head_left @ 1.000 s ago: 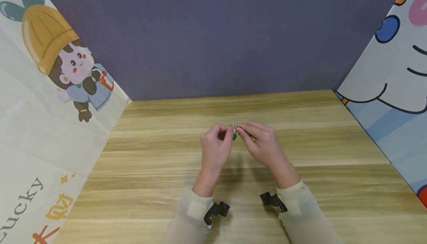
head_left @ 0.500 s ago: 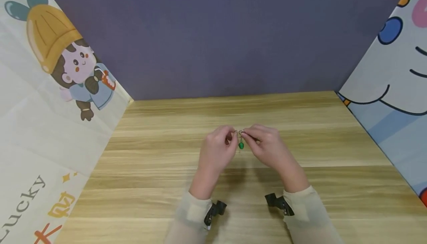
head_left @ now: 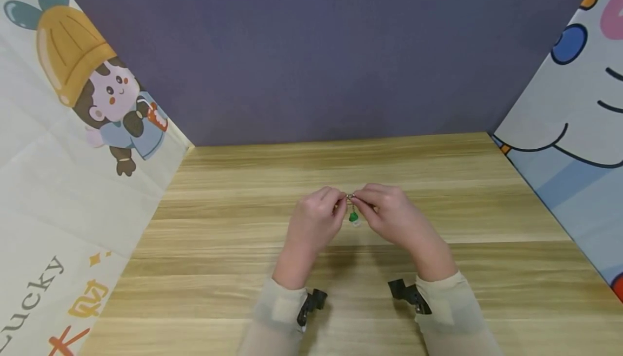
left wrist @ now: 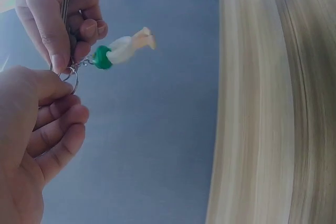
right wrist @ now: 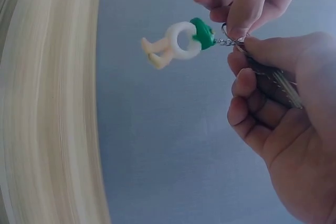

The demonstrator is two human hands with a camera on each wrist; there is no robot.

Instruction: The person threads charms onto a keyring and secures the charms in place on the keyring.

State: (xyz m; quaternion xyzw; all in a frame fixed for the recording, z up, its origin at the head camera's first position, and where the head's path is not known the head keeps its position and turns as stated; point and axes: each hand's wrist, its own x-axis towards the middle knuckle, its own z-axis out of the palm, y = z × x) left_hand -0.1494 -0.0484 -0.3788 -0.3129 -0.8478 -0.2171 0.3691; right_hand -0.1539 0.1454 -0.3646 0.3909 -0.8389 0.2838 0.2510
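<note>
Between the thumb and fingers of my left hand a metal key ring is pinched. My right hand meets it fingertip to fingertip and pinches a metal key at the ring, its blade lying along the palm in the right wrist view. From the ring, a short chain carries a small keychain figure with a green top, white ring-shaped body and pale legs. In the head view this figure dangles below the fingers, above the table. Fingertips hide where key and ring meet.
A wood-grain table lies under both hands. Behind it stands a plain dark grey-purple panel, with cartoon-printed panels at the left and right. Black wrist cameras sit on the sleeves.
Both hands have shifted slightly toward the person and to the right. The keychain figure, mostly hidden a second ago, now hangs in fuller view beneath the fingertips.
</note>
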